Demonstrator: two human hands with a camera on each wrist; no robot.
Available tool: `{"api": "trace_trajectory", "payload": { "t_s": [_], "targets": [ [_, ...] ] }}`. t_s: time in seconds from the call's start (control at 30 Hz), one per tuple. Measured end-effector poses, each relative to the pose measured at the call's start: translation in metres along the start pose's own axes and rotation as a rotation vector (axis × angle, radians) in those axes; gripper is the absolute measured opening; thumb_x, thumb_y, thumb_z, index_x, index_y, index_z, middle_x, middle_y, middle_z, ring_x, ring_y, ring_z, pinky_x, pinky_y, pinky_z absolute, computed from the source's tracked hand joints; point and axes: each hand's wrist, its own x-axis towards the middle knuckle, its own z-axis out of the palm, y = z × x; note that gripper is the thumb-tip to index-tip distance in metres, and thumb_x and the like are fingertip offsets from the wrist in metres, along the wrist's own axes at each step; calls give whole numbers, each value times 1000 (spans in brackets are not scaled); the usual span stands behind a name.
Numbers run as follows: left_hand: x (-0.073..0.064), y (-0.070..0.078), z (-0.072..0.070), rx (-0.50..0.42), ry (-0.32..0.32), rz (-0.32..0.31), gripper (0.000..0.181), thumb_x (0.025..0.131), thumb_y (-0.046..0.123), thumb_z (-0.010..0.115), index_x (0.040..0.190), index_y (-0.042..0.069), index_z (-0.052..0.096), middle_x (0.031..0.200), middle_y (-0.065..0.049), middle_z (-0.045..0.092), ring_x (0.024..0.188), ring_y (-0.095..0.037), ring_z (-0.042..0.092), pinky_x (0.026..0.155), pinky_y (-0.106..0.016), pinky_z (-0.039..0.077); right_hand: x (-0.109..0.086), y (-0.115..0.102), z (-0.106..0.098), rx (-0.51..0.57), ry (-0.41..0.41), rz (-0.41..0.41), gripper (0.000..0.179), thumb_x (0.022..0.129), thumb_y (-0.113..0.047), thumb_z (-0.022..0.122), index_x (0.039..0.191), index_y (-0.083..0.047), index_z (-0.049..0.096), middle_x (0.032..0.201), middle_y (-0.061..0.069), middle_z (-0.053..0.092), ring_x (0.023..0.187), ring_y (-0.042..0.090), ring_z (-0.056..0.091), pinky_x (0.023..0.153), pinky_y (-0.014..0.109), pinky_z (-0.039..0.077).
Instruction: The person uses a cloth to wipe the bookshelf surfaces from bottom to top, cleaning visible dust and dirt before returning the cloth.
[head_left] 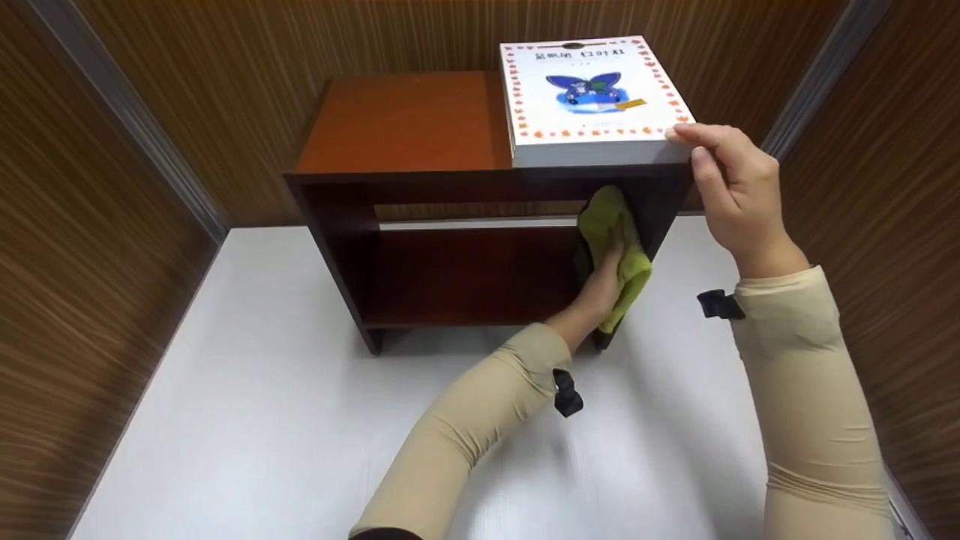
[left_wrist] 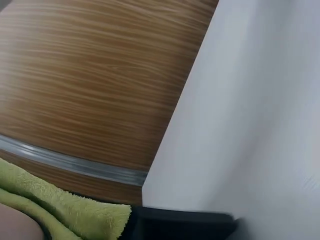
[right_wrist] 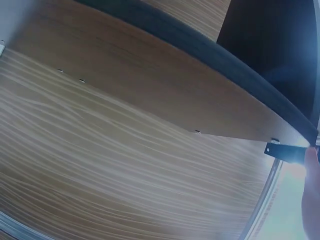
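Observation:
A small dark reddish-brown shelf [head_left: 420,124] stands on the white table. Inside it, my left hand [head_left: 604,279] presses a yellow-green cloth [head_left: 609,217] against the right side panel, fingers stretched along the cloth. The lower front part of the cloth hangs at the panel's front edge. Also in the left wrist view, the cloth [left_wrist: 75,210] shows beside that dark edge. My right hand [head_left: 739,187] grips the top right front corner, one fingertip on the corner of a thick white book [head_left: 592,97] and the thumb beside the shelf. In the right wrist view, a finger [right_wrist: 311,195] meets the corner.
The book lies flat on the right half of the shelf top, a blue butterfly on its cover. Wood-grain walls [head_left: 225,67] with metal corner strips enclose the table [head_left: 247,360] behind and on both sides. A lower board [head_left: 465,270] spans the shelf.

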Motion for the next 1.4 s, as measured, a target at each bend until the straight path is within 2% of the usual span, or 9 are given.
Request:
{"api": "trace_trajectory", "payload": {
  "t_s": [0.03,0.2,0.27,0.47,0.57,0.77,0.93,1.07,1.4],
  "targets": [
    [2,5,0,-25,-12,38,58,99,41,19,151,17,11,147,-2,31,121,-4,35,99,-17,25,0,1,-2,-4,-8,2,25,88,3,47,105,5,66,97,17,67,80,5,51,74,16,37],
    [8,40,-3,68,-58,256,54,99,20,27,149,4,15,147,-12,31,122,-4,36,99,-14,26,1,14,-10,-16,-63,13,27,89,5,45,105,4,67,97,16,66,71,2,43,65,15,32],
    [12,55,-6,178,-42,307,51,100,19,28,148,3,19,153,-11,20,133,-4,20,106,-14,13,2,18,-12,-16,-100,11,28,90,6,44,107,3,67,99,14,67,71,3,44,65,15,33],
    [24,80,-10,484,89,326,42,101,26,30,138,10,45,144,-6,39,136,-15,23,110,-24,6,7,19,-17,-53,-193,-28,33,87,11,43,106,1,68,113,13,65,110,11,56,102,27,31],
    [28,81,-6,404,113,325,36,101,27,30,127,10,50,134,-7,43,128,-12,31,107,-23,15,8,13,-12,22,-181,21,32,88,12,40,104,4,67,113,14,65,112,14,55,102,29,33],
    [35,70,4,158,104,379,33,103,23,26,125,5,41,119,-7,39,104,-7,38,94,-13,29,7,-1,-1,202,-103,118,29,89,10,36,103,11,62,110,15,64,108,17,56,88,24,42],
    [37,54,12,160,86,413,49,103,26,20,148,7,17,149,-6,19,131,-2,18,105,-16,15,6,4,0,350,-8,185,27,88,10,36,101,15,59,103,12,65,105,21,56,89,27,42],
    [34,29,11,220,63,357,53,103,29,15,150,10,0,156,-2,-3,136,0,-6,108,-18,2,4,15,3,458,59,205,26,86,10,38,99,15,59,97,11,66,103,24,55,90,28,41],
    [27,-40,0,267,9,169,54,104,31,13,150,10,-4,156,-6,-4,139,-9,-6,109,-20,1,0,38,16,562,193,241,23,86,9,40,94,14,61,90,14,66,97,28,55,89,31,39]
  ]
}}
